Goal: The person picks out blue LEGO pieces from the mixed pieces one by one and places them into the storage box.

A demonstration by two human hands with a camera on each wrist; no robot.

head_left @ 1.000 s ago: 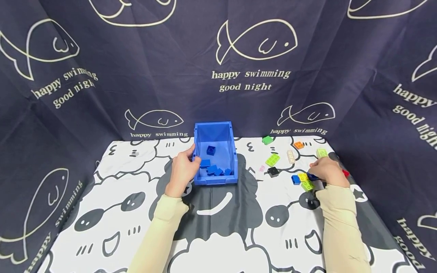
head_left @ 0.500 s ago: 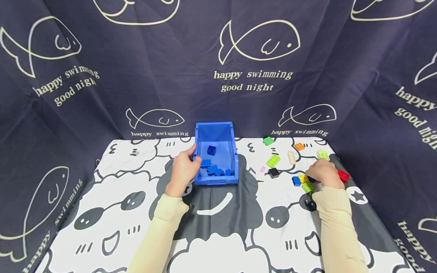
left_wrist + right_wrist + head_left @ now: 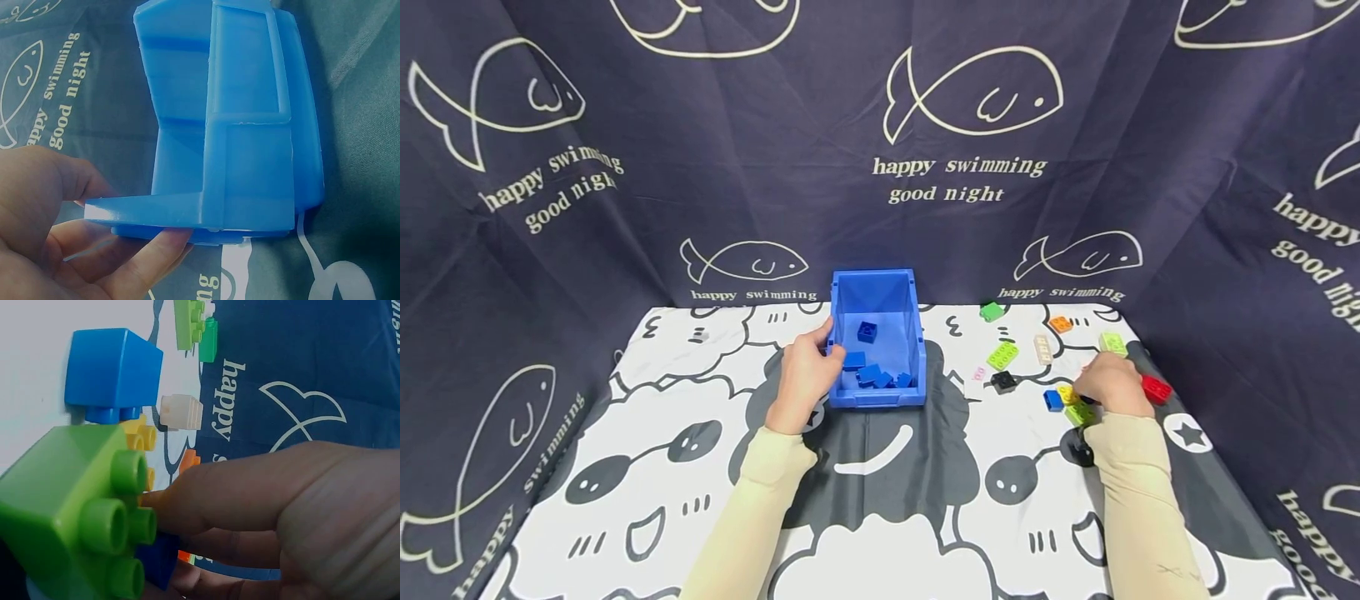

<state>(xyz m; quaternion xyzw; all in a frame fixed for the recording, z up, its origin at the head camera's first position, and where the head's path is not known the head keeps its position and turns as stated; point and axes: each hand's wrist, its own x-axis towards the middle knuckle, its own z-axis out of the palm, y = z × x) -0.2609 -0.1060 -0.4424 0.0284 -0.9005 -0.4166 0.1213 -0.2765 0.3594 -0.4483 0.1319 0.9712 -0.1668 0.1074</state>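
My left hand [image 3: 807, 375] grips the left wall of a blue plastic bin [image 3: 880, 400]; in the left wrist view the thumb is on one side of the rim and fingers on the other. Several blue building bricks [image 3: 869, 374] lie inside. On the right, my right hand [image 3: 1112, 383] pinches a dark blue building brick [image 3: 159, 559], mostly hidden by the fingers. Beside it are a yellow brick [image 3: 1067, 395], a lime brick [image 3: 1080, 414] and a bright blue brick [image 3: 1053, 401]. Just right of the hand lies a red brick [image 3: 1156, 389].
Farther left and behind the right hand lie a black brick [image 3: 1003, 382], a pale pink piece [image 3: 979, 373], a long lime brick [image 3: 1002, 356], a cream brick [image 3: 1042, 350], a green brick [image 3: 992, 312], an orange brick [image 3: 1061, 324] and a pale lime brick [image 3: 1113, 343]. Dark fabric hangs behind.
My right hand has shifted slightly left and toward the yellow brick, uncovering the red brick. The left hand keeps its hold on the bin; the view has shifted slightly.
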